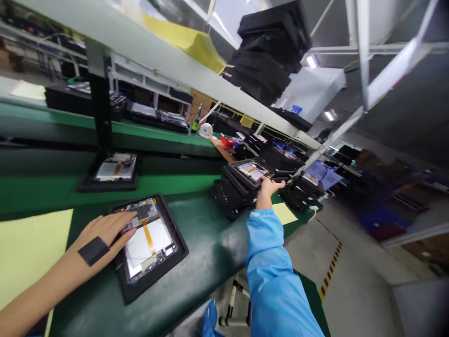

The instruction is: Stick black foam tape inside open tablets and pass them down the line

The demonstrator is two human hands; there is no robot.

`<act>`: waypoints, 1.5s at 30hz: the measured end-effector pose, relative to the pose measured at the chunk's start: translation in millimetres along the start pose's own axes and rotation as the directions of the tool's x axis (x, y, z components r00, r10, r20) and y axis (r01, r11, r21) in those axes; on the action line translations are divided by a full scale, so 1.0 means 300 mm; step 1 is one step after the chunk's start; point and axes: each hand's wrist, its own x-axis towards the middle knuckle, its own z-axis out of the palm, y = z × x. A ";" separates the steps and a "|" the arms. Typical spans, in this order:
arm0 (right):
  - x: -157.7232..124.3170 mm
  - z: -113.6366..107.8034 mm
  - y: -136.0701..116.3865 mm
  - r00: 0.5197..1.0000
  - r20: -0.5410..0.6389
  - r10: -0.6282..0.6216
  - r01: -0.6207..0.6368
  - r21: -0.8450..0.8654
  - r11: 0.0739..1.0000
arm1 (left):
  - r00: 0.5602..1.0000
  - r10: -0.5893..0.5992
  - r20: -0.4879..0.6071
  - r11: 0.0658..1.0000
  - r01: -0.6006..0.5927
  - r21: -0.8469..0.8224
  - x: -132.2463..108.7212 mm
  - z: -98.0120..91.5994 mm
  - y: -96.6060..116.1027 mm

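Note:
My left hand point(107, 230) lies with outstretched fingers over the upper left of an opened tablet point(149, 238), which sits in a black foam tray point(180, 250) on the green bench. The tablet shows a circuit board, silver battery and orange ribbon cable. A black square patch point(93, 251) is on the back of that hand near the wrist. Reaching forward in a blue sleeve, my right hand point(268, 189) grips the near edge of another opened tablet point(253, 170) in its tray, on top of a stack of black trays point(229, 196). Some of its fingers are hidden.
A third opened tablet point(117, 167) rests at the back left. Yellow sheets point(31, 252) lie left and beyond the right stack. More black trays point(303, 189) stand farther right. An overhead shelf point(196, 70) carries black trays point(266, 51). A small white fan point(206, 130) stands behind.

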 end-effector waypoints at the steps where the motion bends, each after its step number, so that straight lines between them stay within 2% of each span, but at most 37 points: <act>1: -0.013 -0.002 0.016 1.000 -0.019 0.001 -0.001 -0.009 1.000 | 1.000 -0.002 0.013 1.000 0.002 -0.004 -0.013 -0.006 0.014; 6: -0.061 -0.004 0.079 0.996 -0.087 -0.010 0.011 0.006 1.000 | 0.996 0.074 0.040 0.994 -0.071 -0.083 -0.074 -0.047 0.076; 12: -0.059 0.022 0.099 0.992 -0.105 -0.065 0.068 0.025 0.997 | 0.965 0.222 0.139 0.960 -0.191 -0.206 -0.131 -0.020 0.148; 16: -0.024 0.046 0.080 0.992 -0.081 -0.100 0.105 0.053 0.993 | 0.958 0.241 0.157 0.951 -0.200 -0.235 -0.105 -0.001 0.187; 19: -0.040 0.022 0.077 0.989 -0.079 -0.122 0.128 0.072 0.989 | 0.944 0.298 0.141 0.929 -0.253 -0.270 -0.048 0.036 0.214; 21: -0.100 -0.017 0.077 0.975 -0.134 -0.177 0.193 0.119 0.974 | 0.915 0.381 0.132 0.893 -0.327 -0.308 0.005 0.081 0.227; 23: -0.206 -0.064 0.070 0.948 -0.188 -0.259 0.300 0.239 0.924 | 0.862 0.480 0.161 0.836 -0.394 -0.382 0.066 0.129 0.227; 24: -0.272 -0.085 0.064 0.942 -0.155 -0.299 0.334 0.321 0.886 | 0.836 0.516 0.187 0.811 -0.406 -0.422 0.097 0.149 0.222; 26: -0.416 -0.116 0.048 0.930 0.057 -0.363 0.288 0.500 0.817 | 0.813 0.533 0.234 0.794 -0.385 -0.471 0.157 0.172 0.200; 28: -0.551 -0.128 0.031 0.865 0.326 -0.382 0.109 0.620 0.777 | 0.824 0.502 0.262 0.809 -0.341 -0.478 0.209 0.170 0.168; 29: -0.608 -0.125 0.024 0.798 0.460 -0.389 0.005 0.640 0.769 | 0.830 0.488 0.268 0.816 -0.326 -0.478 0.231 0.162 0.152; 30: -0.656 -0.118 0.019 0.712 0.579 -0.397 -0.091 0.637 0.766 | 0.833 0.482 0.272 0.818 -0.316 -0.481 0.251 0.152 0.136; 32: -0.726 -0.087 0.010 0.522 0.743 -0.419 -0.230 0.595 0.770 | 0.833 0.480 0.276 0.816 -0.309 -0.487 0.285 0.132 0.108; 34: -0.766 -0.039 0.006 0.347 0.830 -0.436 -0.305 0.540 0.784 | 0.835 0.478 0.273 0.819 -0.311 -0.482 0.309 0.121 0.084; 36: -0.787 0.014 0.008 0.196 0.880 -0.433 -0.355 0.475 0.805 | 0.851 0.457 0.259 0.834 -0.309 -0.457 0.323 0.127 0.059; 38: -0.799 0.061 0.015 0.062 0.909 -0.412 -0.396 0.402 0.826 | 0.877 0.422 0.229 0.857 -0.304 -0.416 0.327 0.148 0.033; 39: -0.805 0.079 0.020 0.010 0.914 -0.405 -0.402 0.374 0.836 | 0.892 0.401 0.209 0.869 -0.299 -0.393 0.326 0.163 0.020; 40: -0.811 0.092 0.027 -0.021 0.915 -0.403 -0.397 0.362 0.843 | 0.905 0.381 0.187 0.881 -0.295 -0.370 0.325 0.180 0.008; 41: -0.818 0.102 0.034 -0.024 0.912 -0.409 -0.377 0.370 0.849 | 0.917 0.363 0.166 0.891 -0.290 -0.348 0.322 0.197 -0.003; 42: -0.828 0.107 0.041 0.004 0.906 -0.423 -0.340 0.399 0.852 | 0.927 0.345 0.145 0.901 -0.284 -0.327 0.320 0.213 -0.012; 45: -0.871 0.110 0.065 0.186 0.836 -0.516 -0.124 0.541 0.832 | 0.952 0.293 0.087 0.928 -0.261 -0.265 0.313 0.247 -0.024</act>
